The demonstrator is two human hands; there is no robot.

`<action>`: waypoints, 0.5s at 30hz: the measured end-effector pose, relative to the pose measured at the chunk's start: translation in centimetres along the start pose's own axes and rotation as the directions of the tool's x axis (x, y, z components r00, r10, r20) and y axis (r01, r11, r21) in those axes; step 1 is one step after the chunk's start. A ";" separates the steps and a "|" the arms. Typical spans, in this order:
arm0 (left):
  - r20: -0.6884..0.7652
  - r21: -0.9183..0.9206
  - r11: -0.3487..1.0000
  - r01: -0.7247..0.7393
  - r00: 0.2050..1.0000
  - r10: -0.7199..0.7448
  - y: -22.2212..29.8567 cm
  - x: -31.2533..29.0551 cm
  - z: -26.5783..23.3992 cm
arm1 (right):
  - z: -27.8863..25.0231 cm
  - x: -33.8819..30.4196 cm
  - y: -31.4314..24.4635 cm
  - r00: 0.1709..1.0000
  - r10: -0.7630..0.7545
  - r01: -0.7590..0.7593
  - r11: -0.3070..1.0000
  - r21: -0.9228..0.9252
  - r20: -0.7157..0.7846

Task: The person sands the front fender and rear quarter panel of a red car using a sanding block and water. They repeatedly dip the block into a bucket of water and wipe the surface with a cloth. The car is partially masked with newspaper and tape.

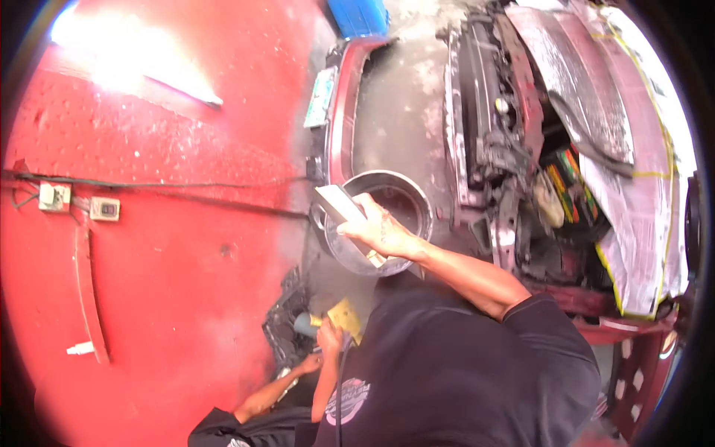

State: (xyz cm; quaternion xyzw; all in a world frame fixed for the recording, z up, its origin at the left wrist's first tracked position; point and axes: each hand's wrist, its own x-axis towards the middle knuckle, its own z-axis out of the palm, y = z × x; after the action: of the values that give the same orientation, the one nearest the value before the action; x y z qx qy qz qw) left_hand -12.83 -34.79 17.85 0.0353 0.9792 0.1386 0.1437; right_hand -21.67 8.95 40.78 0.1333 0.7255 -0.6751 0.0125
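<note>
My right hand (378,227) reaches out over a round grey bucket (418,192). Its fingers and thumb are wrapped round a long flat block (339,203), shaped like a sanding block, pale on one face and darker along the side. The block is tilted across the bucket's opening, and its beige lower end (376,258) shows below my palm. Much of the bucket's inside is hidden by my hand and the block. No part of my left hand can be made out.
At lower left, a co-worker's hand (330,337) holds a yellow piece (345,316) beside a black car part (281,328). A removed bumper (346,112) lies ahead by the red wall (164,283). On the right stands a car with its front stripped (484,141) and masking sheets (648,223).
</note>
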 end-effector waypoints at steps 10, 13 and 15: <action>0.494 0.176 0.967 0.186 0.833 -0.250 -7.6 6.8 -0.6 | -8.3 22.2 -4.8 1.000 -0.014 0.015 0.994 0.104 -0.013; 0.401 0.118 0.976 0.183 0.891 -0.215 -0.5 14.6 -2.1 | -11.3 28.0 -6.6 0.999 -0.026 0.032 0.991 0.132 -0.047; 0.346 0.067 0.984 0.163 0.922 -0.176 4.2 20.5 -2.4 | -13.4 31.6 -8.6 0.995 -0.026 0.038 0.992 0.124 -0.097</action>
State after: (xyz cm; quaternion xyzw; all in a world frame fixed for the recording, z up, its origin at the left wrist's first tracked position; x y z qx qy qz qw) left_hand -32.96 -29.10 15.67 -0.0228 0.9398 0.0990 0.3264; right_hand -51.74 27.28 44.07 0.1542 0.6833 -0.7125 -0.0411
